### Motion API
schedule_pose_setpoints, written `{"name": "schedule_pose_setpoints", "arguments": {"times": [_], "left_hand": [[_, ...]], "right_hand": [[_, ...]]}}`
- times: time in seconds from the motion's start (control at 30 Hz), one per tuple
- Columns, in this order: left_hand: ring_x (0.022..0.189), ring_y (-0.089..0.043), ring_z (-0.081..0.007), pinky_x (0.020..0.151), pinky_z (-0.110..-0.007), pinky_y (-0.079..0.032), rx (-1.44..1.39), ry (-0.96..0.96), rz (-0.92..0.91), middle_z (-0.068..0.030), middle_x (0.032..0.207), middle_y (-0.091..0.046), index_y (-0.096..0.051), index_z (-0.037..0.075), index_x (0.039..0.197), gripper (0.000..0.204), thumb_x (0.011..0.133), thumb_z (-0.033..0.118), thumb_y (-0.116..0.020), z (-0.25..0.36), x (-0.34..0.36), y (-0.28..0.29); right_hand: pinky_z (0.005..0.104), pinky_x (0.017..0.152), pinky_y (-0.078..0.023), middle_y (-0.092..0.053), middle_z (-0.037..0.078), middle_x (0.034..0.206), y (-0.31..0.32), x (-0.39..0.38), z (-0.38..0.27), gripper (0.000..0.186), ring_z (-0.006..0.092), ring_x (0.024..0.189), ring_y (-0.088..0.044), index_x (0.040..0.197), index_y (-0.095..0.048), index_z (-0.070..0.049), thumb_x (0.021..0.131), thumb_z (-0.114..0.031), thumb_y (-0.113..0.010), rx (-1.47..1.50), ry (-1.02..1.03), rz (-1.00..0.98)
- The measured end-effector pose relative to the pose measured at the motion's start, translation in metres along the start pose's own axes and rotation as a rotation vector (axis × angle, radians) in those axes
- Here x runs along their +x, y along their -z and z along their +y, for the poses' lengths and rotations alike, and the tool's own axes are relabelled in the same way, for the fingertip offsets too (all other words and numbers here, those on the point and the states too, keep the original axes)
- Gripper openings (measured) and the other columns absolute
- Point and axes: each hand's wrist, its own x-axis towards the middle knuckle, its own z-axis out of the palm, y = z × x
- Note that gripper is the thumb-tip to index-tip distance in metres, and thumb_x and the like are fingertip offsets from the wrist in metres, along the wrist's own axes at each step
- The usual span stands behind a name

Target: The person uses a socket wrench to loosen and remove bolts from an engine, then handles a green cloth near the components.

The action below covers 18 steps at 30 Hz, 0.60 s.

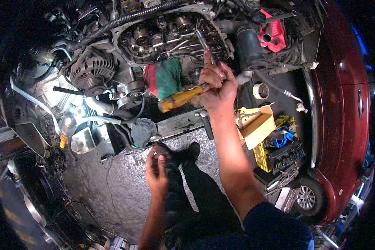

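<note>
My right hand [217, 85] reaches over the engine with its fingers closed around a yellow-handled tool [180, 99]. The handle sticks out to the left; the fist hides its other end, so its exact kind does not show. My index finger stretches up along a slim metal rod [201, 39] that points into the opened engine top [166, 35]. Whether rod and yellow handle are one tool, I cannot tell. Lower down, my left hand [156, 173] hangs over the floor, fingers loosely bent and thumb apart, with nothing visible in it. Left of my right hand lies a green and red cloth [167, 78].
An alternator [93, 75] and a lit work lamp [67, 124] are on the left. A black cylindrical duct [250, 48] and a pink-red plastic piece [273, 33] sit at the right. Beyond an open cardboard box [257, 127] and a yellow crate [261, 157] stands a red car [341, 100].
</note>
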Motion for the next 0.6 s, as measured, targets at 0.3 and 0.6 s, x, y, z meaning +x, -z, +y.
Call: {"name": "schedule_pose_setpoints", "arguments": {"times": [0.3,0.6], "left_hand": [[0.091,-0.06,-0.0141,0.085,-0.027,-0.046,0.018,0.101,-0.054,-0.01,0.1,-0.065,-0.047,0.0,0.131,0.039,0.098,0.022,-0.051,0.009,-0.005,0.0],[0.09,-0.061,-0.0144,0.084,-0.028,-0.046,-0.013,0.099,-0.065,-0.0106,0.1,-0.065,-0.047,0.002,0.13,0.039,0.098,0.022,-0.051,0.007,-0.005,-0.002]], "right_hand": [[0.0225,0.045,-0.033,-0.055,-0.002,0.066,-0.004,-0.011,0.01,0.013,0.0065,0.05,-0.045,0.094,-0.068,-0.006,0.086,-0.011,-0.059,-2.186,0.865,0.393],[0.021,0.042,-0.026,-0.038,-0.004,0.058,0.004,-0.006,0.04,0.023,0.0051,0.045,-0.032,0.105,-0.064,-0.003,0.088,-0.015,-0.056,-1.253,0.356,0.265]]}}
